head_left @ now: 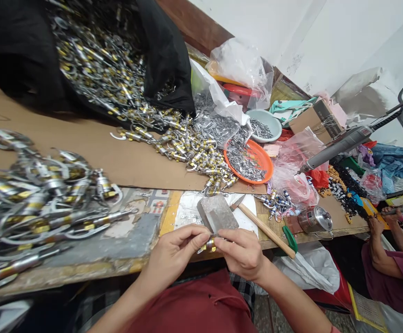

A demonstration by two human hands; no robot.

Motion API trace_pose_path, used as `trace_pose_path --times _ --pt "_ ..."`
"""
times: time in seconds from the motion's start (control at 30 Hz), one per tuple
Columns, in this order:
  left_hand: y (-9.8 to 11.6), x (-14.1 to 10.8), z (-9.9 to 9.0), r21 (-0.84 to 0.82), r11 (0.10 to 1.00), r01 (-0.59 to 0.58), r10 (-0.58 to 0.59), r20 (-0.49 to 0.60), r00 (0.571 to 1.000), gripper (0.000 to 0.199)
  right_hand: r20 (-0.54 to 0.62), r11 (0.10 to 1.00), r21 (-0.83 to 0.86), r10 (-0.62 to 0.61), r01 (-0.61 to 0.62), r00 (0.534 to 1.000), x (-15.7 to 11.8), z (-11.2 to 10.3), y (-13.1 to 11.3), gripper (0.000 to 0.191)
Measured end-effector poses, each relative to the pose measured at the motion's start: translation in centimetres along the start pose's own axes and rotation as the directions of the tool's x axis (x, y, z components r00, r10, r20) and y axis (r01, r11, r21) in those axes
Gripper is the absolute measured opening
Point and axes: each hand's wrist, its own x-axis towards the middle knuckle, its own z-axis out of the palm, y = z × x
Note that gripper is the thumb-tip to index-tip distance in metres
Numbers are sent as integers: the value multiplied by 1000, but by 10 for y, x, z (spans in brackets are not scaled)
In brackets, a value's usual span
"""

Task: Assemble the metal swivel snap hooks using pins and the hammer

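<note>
Just in front of the bench edge, my left hand [184,247] pinches a small silver-and-yellow metal fitting [206,246] between thumb and fingers. My right hand [241,252] is closed on the other end of the same fitting, its fingertips partly covering it. Right behind the hands a grey metal block [217,213] rests on a white sheet [187,208]. A hammer [267,230] with a wooden handle lies beside the block, the handle slanting toward the bench edge.
Loose silver-and-yellow fittings [180,143] spill from a black bag [167,51]; more finished-looking ones [49,185] pile at left. Small metal parts fill an orange basin [269,162] and a pale bowl [274,125]. A metal can [315,219] stands right. A co-worker's hands [376,226] show at far right.
</note>
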Motion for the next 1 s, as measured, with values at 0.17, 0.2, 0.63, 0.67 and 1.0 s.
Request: trace_pose_path --times 0.17,0.2,0.63,0.67,1.0 --pt "3 -1 5 -66 998 -16 11 -75 997 18 -12 993 -41 -111 111 994 -4 1 2 24" --pt "4 -1 6 -75 997 -20 14 -86 996 18 -12 992 -46 -119 118 993 -4 1 2 24" --pt "1 1 -5 -31 995 -95 98 115 989 18 -41 996 42 -79 81 996 -5 5 1 18" --pt "1 1 -4 -39 995 -93 97 119 988 18 -43 996 46 -70 72 997 -6 6 1 17" --pt "-14 -2 5 -89 990 109 -105 51 993 16 -120 977 100 200 -189 972 -20 21 -6 14"
